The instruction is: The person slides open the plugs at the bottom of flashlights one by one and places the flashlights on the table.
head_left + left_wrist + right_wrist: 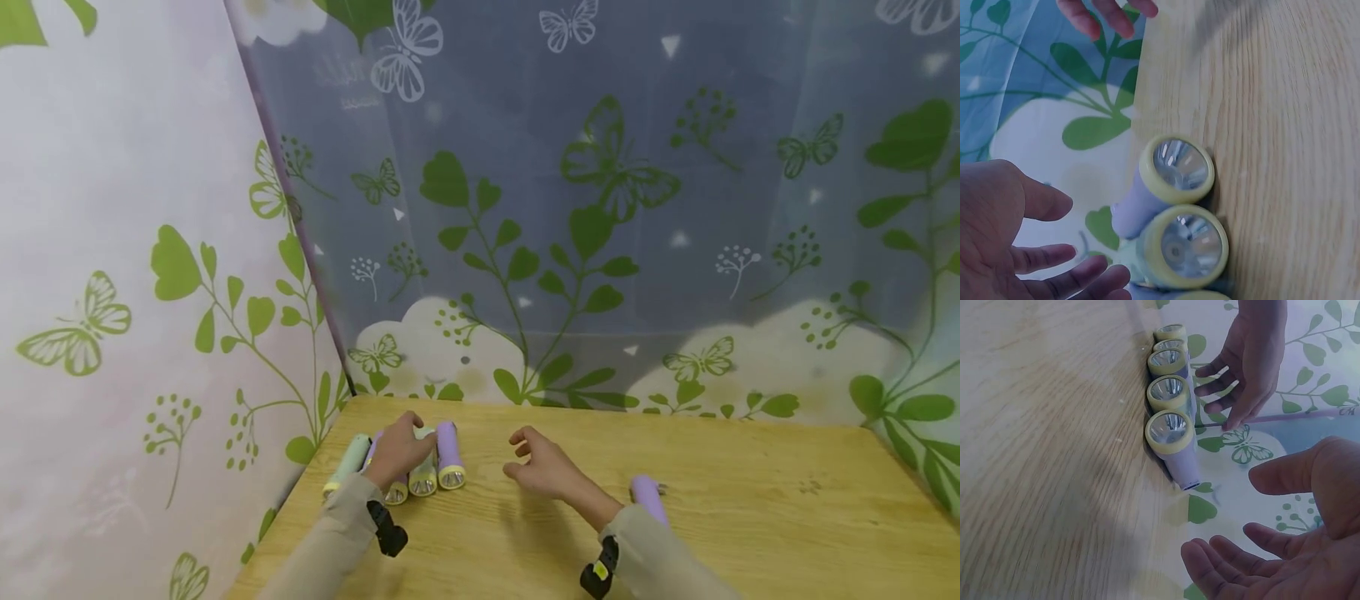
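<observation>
Printed leaf-and-butterfly backdrop (495,125) at left and far side of pale wooden tabletop (780,517). Far left: row of five mint-green and purple cylindrical flashlights (1167,364), yellow-rimmed, side by side, lenses facing near. Left hand (401,454) just over row, thumb and fingers apart, contact unclear. Middle: right hand (546,471) above tabletop, fingers loosely bent, thumb wide. Right: lone purple cylindrical flashlight (648,500) beside right forearm.
</observation>
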{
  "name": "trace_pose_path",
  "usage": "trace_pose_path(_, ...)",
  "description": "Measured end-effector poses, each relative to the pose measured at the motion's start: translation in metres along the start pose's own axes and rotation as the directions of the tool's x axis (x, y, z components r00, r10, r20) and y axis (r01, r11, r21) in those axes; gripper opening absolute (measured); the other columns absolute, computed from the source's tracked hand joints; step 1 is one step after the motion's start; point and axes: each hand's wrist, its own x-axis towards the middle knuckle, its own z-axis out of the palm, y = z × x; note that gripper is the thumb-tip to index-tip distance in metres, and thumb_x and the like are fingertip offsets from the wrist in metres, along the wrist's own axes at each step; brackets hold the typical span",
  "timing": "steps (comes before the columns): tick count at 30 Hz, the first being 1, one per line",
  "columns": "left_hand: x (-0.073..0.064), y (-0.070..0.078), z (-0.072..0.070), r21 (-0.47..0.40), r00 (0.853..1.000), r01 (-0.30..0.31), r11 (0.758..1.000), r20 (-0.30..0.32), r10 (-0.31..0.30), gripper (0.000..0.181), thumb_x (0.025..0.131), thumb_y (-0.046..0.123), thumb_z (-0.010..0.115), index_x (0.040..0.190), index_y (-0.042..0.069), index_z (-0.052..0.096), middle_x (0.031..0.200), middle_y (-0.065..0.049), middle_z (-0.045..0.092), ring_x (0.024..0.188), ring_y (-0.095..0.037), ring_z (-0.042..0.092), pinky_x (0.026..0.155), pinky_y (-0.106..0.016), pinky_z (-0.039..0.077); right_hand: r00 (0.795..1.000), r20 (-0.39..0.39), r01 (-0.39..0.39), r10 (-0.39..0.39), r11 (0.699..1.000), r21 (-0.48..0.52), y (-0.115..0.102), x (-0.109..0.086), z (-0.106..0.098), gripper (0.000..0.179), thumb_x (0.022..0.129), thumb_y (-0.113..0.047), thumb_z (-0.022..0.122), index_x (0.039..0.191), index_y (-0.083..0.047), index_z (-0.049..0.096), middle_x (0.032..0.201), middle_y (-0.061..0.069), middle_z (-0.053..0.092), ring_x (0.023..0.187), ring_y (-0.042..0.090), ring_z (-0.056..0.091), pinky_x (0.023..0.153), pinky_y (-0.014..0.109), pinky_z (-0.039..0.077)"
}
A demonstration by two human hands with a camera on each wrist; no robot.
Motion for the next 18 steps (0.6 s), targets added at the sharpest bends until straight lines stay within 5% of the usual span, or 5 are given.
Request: trace_pose_path(18,-0.021,-0.025,-0.023,0.03,0.997,0.038,0.999,-0.062,-0.037,0.04,0.098,0.029,0.059,0.127,0.002,0.057,0.078,-0.007,0.059,0.066,-0.019,0.052,0.057,-0.031,0.039,0.995,0.036,-0.094,0.092,0.994,0.063,-0.018,0.042,0.038,0.045,0.093,-0.021,0.069,0.13,-0.001,0.053,0.127,0.027,0.06,0.107,0.035,0.064,0.079,0.045,0.056)
